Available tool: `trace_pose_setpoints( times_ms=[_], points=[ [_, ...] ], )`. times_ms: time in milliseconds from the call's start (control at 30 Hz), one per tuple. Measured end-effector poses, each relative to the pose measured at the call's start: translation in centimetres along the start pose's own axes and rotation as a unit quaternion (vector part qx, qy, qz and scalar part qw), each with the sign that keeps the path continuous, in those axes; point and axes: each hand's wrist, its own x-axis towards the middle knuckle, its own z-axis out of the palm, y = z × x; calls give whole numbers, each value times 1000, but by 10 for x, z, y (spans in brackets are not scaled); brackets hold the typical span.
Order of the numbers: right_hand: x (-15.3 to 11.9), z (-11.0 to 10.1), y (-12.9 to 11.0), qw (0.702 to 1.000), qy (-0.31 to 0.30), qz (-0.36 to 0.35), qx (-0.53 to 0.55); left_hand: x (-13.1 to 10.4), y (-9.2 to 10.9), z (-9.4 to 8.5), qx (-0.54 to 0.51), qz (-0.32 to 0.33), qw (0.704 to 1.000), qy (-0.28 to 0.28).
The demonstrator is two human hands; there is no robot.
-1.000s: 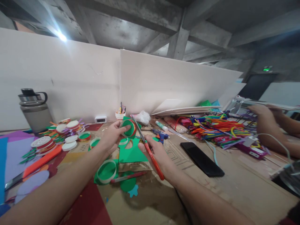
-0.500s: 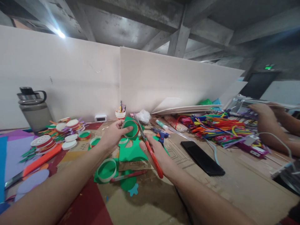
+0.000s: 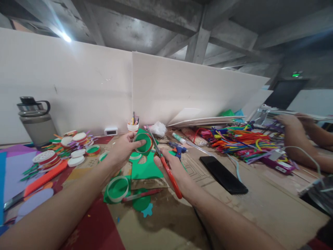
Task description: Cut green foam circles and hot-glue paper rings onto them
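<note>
My left hand [image 3: 124,146] grips a shallow round ring [image 3: 134,143] backed with green paper, the thumb pressed inside it. Green paper corners stick out past the ring's edge. In my right hand [image 3: 173,166] are red-handled scissors [image 3: 170,176], their blades pointing up and away along the ring's right side. Below both hands lies a green sheet [image 3: 145,168] with round cut-outs. Another white ring [image 3: 118,188] on green paper rests nearer me, beside a red pen [image 3: 142,195] and a green disc [image 3: 141,205].
A black phone [image 3: 223,174] and a blue glue gun [image 3: 179,150] lie to the right. Beyond them are colourful pipe cleaners [image 3: 234,139] and another person's arms [image 3: 299,142]. At left stand a bottle [image 3: 37,121], lidded rounds [image 3: 47,159] and an orange cutter [image 3: 47,177].
The view has shifted very slightly. Both hands keep their holds on the ring and the scissors, with almost no other visible movement.
</note>
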Motion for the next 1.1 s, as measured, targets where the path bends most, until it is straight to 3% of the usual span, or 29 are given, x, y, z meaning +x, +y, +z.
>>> trace_pose_setpoints(
  times_ms=[433, 767, 1100],
  points=[
    [0, -1, 3, 1000, 2, -10, -28, 5, 4, -16, 70, 4, 997, -13],
    [0, 0, 1, 1000, -11, 0, 3, 2, -1, 0, -32, 7, 998, 50],
    [2, 0, 4, 999, -16, -28, 7, 2, -2, -2, 22, 18, 999, 31]
  ],
)
